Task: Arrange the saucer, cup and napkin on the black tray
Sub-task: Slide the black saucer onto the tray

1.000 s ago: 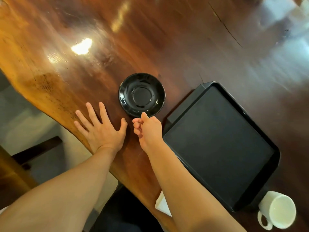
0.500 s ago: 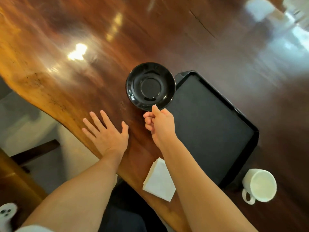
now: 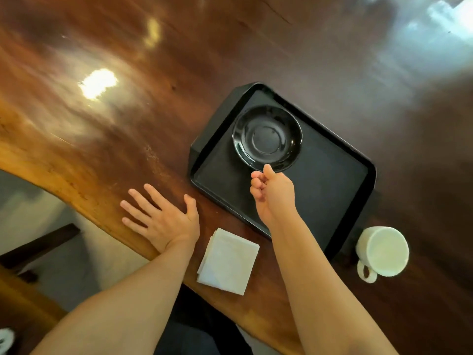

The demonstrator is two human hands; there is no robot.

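1. The right hand [image 3: 272,193] pinches the near rim of the black saucer [image 3: 267,138], which sits over the far-left part of the black tray [image 3: 332,201].
2. The left hand [image 3: 163,216] lies flat on the wooden table [image 3: 179,98], fingers spread, grip empty.
3. The folded white napkin [image 3: 227,262] lies between the forearms; the white cup [image 3: 381,252] stands just beside the tray's near right corner.
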